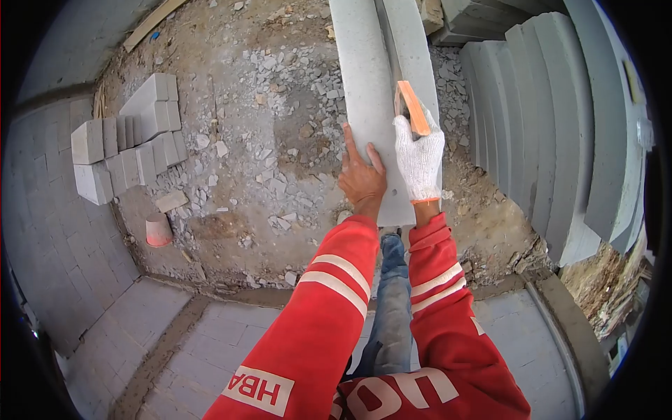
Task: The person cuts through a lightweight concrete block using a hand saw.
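Observation:
A long pale grey concrete block (pixel 360 70) stretches away in front of me, with a second long strip (pixel 413 42) alongside it on the right. My left hand (pixel 362 175), bare, rests on the top of the block near its close end, fingers spread. In a white knitted glove, my right hand (pixel 421 157) is closed around the orange handle of a hand saw (pixel 414 108). A dark narrow band runs forward from the handle between the two lengths of block. The glove hides part of the handle.
Stacked grey blocks (pixel 150 133) stand at the left, near an upturned pinkish bucket (pixel 159 229). Large slabs (pixel 532 119) lean in a row on the right. Broken chips (pixel 280 189) litter the dirt floor. A low block wall (pixel 231 336) lies close to me.

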`<action>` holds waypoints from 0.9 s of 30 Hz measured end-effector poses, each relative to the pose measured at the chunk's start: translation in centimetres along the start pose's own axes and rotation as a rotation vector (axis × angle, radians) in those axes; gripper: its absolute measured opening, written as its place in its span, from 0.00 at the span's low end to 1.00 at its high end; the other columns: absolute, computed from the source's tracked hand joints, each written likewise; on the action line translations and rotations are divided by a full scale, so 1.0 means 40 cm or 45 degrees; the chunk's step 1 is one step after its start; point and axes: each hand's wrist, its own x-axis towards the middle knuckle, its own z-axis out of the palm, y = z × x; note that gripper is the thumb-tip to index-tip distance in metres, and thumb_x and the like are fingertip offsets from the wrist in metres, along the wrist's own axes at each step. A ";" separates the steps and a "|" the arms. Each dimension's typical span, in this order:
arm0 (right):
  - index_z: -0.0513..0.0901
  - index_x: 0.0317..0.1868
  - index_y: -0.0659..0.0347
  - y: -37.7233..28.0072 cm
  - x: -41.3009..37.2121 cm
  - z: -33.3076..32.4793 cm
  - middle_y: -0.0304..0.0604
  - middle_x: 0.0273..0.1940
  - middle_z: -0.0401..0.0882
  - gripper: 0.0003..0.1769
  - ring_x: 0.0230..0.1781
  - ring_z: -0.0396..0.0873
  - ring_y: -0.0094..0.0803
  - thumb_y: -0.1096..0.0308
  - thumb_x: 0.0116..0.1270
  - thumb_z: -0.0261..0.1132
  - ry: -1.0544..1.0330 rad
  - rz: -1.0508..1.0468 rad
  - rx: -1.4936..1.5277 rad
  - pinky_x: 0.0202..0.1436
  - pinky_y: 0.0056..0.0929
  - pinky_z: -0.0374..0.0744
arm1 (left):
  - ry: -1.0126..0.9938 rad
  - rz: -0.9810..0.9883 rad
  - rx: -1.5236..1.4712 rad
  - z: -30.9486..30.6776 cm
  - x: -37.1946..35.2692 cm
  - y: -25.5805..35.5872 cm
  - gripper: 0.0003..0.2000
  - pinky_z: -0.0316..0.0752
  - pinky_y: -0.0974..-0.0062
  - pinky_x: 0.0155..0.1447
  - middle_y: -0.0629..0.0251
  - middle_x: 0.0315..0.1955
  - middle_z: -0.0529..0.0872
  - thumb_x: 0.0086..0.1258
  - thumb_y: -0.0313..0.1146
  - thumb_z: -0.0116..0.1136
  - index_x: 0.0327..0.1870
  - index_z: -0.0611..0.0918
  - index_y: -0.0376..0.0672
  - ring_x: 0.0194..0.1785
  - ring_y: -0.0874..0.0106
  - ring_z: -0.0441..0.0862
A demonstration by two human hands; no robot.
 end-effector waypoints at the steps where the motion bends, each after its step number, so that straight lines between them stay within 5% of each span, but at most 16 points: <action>1: 0.80 0.63 0.73 0.005 -0.051 -0.033 0.59 0.49 0.88 0.23 0.46 0.89 0.44 0.71 0.70 0.68 -0.051 -0.002 0.001 0.52 0.35 0.83 | 0.006 0.008 -0.010 0.000 0.014 0.005 0.34 0.83 0.46 0.48 0.42 0.50 0.88 0.80 0.49 0.47 0.86 0.53 0.62 0.44 0.41 0.89; 3: 0.78 0.67 0.71 0.035 -0.240 -0.078 0.56 0.58 0.86 0.28 0.50 0.90 0.43 0.73 0.68 0.69 -0.013 0.020 -0.103 0.56 0.32 0.84 | 0.015 0.018 0.036 0.007 0.001 -0.006 0.35 0.83 0.46 0.48 0.42 0.50 0.88 0.80 0.48 0.48 0.86 0.54 0.62 0.44 0.42 0.89; 6: 0.77 0.69 0.70 0.031 -0.435 -0.151 0.56 0.58 0.87 0.31 0.49 0.91 0.41 0.75 0.65 0.69 -0.067 0.138 -0.247 0.56 0.31 0.85 | 0.074 0.070 -0.014 0.015 -0.004 -0.008 0.34 0.83 0.47 0.47 0.42 0.50 0.88 0.81 0.49 0.47 0.86 0.53 0.59 0.43 0.44 0.89; 13: 0.78 0.67 0.72 -0.014 -0.100 -0.026 0.56 0.48 0.88 0.28 0.39 0.86 0.33 0.74 0.67 0.70 -0.061 0.164 -0.070 0.46 0.32 0.83 | -0.029 0.028 -0.001 0.001 -0.002 -0.004 0.34 0.84 0.47 0.47 0.42 0.50 0.87 0.81 0.48 0.46 0.86 0.52 0.59 0.44 0.44 0.89; 16: 0.78 0.68 0.71 0.005 -0.178 -0.056 0.56 0.52 0.88 0.29 0.43 0.89 0.36 0.74 0.66 0.69 -0.070 0.208 -0.068 0.50 0.31 0.84 | -0.022 -0.002 -0.024 0.003 -0.003 -0.002 0.34 0.84 0.47 0.48 0.43 0.52 0.87 0.80 0.48 0.48 0.86 0.54 0.62 0.44 0.42 0.89; 20: 0.76 0.71 0.68 0.060 -0.398 -0.113 0.56 0.56 0.87 0.32 0.53 0.90 0.44 0.75 0.64 0.68 -0.013 -0.063 -0.322 0.57 0.35 0.85 | 0.027 0.019 -0.058 0.013 0.019 0.004 0.34 0.83 0.46 0.48 0.43 0.52 0.87 0.80 0.49 0.47 0.86 0.54 0.62 0.43 0.42 0.89; 24: 0.81 0.64 0.70 -0.029 -0.015 -0.012 0.59 0.50 0.88 0.24 0.46 0.89 0.46 0.72 0.69 0.67 -0.009 -0.006 -0.174 0.50 0.36 0.84 | -0.016 0.014 0.013 0.005 -0.002 0.008 0.35 0.84 0.46 0.48 0.44 0.53 0.87 0.80 0.49 0.48 0.86 0.54 0.61 0.43 0.41 0.89; 27: 0.82 0.60 0.71 -0.019 0.065 0.037 0.59 0.44 0.88 0.21 0.41 0.88 0.49 0.70 0.70 0.68 0.014 -0.080 -0.097 0.44 0.36 0.83 | 0.054 0.050 -0.074 0.010 -0.008 -0.014 0.35 0.83 0.46 0.47 0.43 0.52 0.87 0.80 0.49 0.48 0.86 0.54 0.61 0.43 0.41 0.88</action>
